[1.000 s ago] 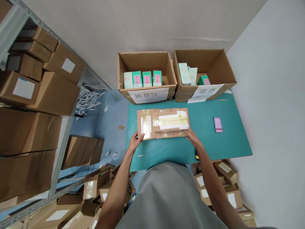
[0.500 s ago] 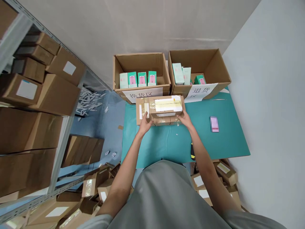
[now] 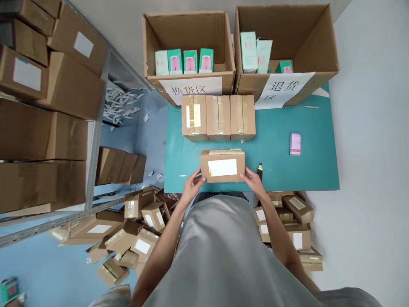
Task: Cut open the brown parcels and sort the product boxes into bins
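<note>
A small cardboard box [image 3: 223, 178] with a white label on its side is held between my two hands near the front edge of the green table [image 3: 204, 147]. My left hand [image 3: 192, 184] grips its left end, and my right hand [image 3: 253, 180] grips its right end. Behind it stand three taped cardboard boxes [image 3: 218, 115] in a row, the leftmost bearing a white strip. Just right of my right hand lies a black and yellow utility knife [image 3: 260, 171].
Two large open cartons, a left one [image 3: 188, 17] and a right one [image 3: 284, 10], hold green product boxes at the back. A phone [image 3: 295, 144] lies on the right. Shelves with boxes [image 3: 73, 85] rise on the left. Loose boxes [image 3: 142, 246] cover the floor.
Both hands have brought the labelled box off the row of boxes toward my body. Its side label now faces me. The view has tilted further down.
</note>
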`<state>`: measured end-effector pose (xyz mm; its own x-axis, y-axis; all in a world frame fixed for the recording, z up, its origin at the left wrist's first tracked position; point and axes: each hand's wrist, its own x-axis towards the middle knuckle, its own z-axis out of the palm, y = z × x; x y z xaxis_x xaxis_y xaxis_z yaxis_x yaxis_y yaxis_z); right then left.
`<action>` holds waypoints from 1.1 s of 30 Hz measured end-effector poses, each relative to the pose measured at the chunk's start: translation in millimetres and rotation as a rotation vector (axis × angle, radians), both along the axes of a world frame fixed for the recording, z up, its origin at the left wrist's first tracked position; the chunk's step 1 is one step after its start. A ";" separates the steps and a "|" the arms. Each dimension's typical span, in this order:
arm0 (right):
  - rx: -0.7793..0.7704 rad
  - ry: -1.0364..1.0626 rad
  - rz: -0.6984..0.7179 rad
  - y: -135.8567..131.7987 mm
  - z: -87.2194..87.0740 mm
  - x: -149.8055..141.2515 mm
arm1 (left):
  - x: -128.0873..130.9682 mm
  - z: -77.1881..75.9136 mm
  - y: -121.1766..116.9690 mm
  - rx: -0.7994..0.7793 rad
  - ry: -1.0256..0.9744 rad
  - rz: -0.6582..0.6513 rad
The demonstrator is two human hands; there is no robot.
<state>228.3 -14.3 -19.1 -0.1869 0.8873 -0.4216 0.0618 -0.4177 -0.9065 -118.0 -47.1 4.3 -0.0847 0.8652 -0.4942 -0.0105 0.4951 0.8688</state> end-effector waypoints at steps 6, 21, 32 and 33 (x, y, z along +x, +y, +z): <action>-0.164 -0.072 -0.035 -43.5 -42.9 -13.2 | 11.9 -41.5 -31.7 -0.222 -0.066 -0.012; -0.115 -0.113 -0.098 -97.0 -44.9 -21.6 | 34.7 -77.4 -78.4 -0.187 -0.057 0.054; 0.002 -0.100 -0.265 -75.6 -41.8 -2.4 | 57.3 -27.3 -74.7 0.021 0.054 -0.088; 0.001 -0.107 -0.288 -69.8 -40.5 3.1 | 62.5 -21.9 -74.0 0.044 0.055 -0.101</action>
